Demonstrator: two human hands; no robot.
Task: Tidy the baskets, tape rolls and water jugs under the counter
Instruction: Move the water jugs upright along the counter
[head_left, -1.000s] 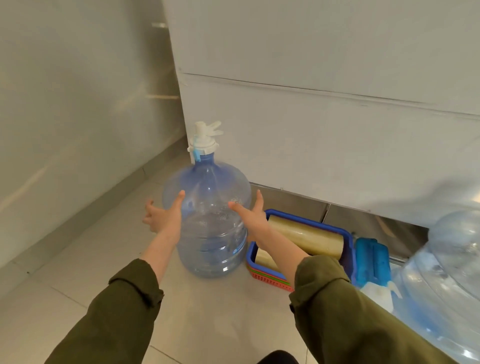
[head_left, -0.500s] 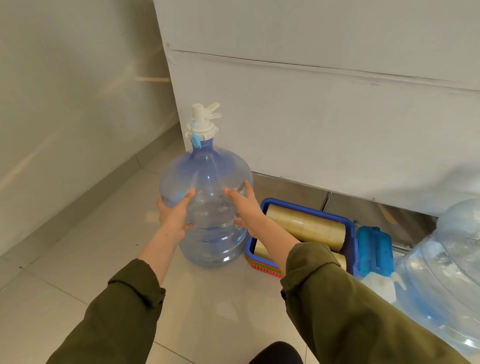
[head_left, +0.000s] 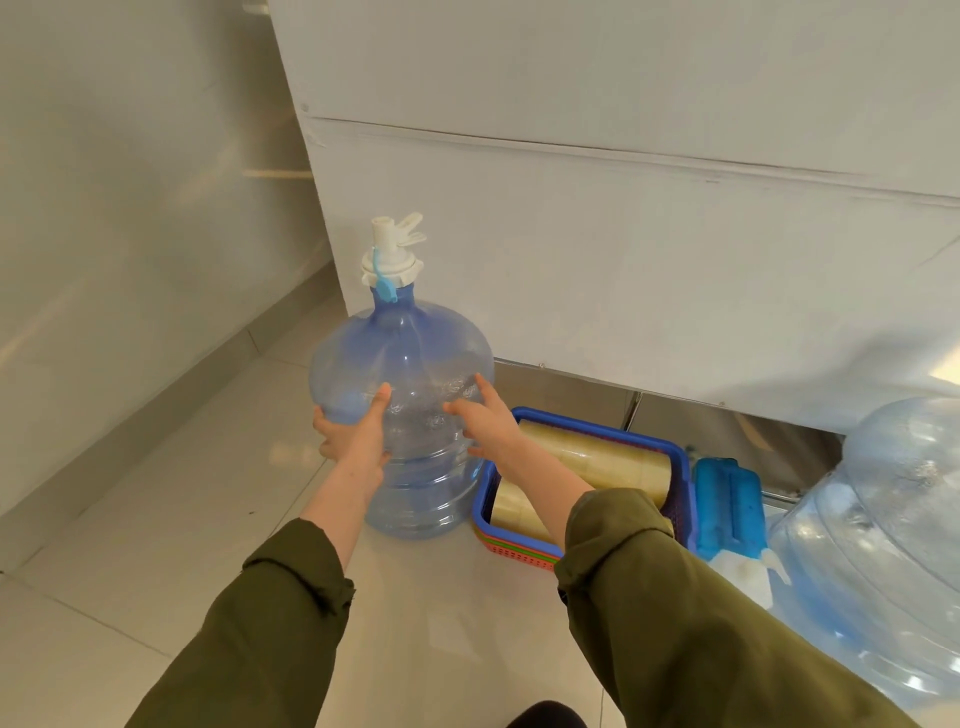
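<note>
Your left hand (head_left: 353, 434) and right hand (head_left: 491, 428) clasp the upright water jug (head_left: 410, 358) on the floor (head_left: 208, 519), just beside the blue basket (head_left: 684, 488). Risk: smooth plastic could slip between palms; swinging right could knock the basket.

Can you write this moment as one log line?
left hand: grips water jug | right hand: grips water jug | water jug: upright, beside blue basket | tape rolls: in blue basket

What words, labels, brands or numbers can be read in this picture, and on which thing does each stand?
None can be read.
The upright water jug shows faint raised marks on its wall, too blurred to read.
The tape rolls, the blue basket and the jug at the right bear no visible text.
</note>
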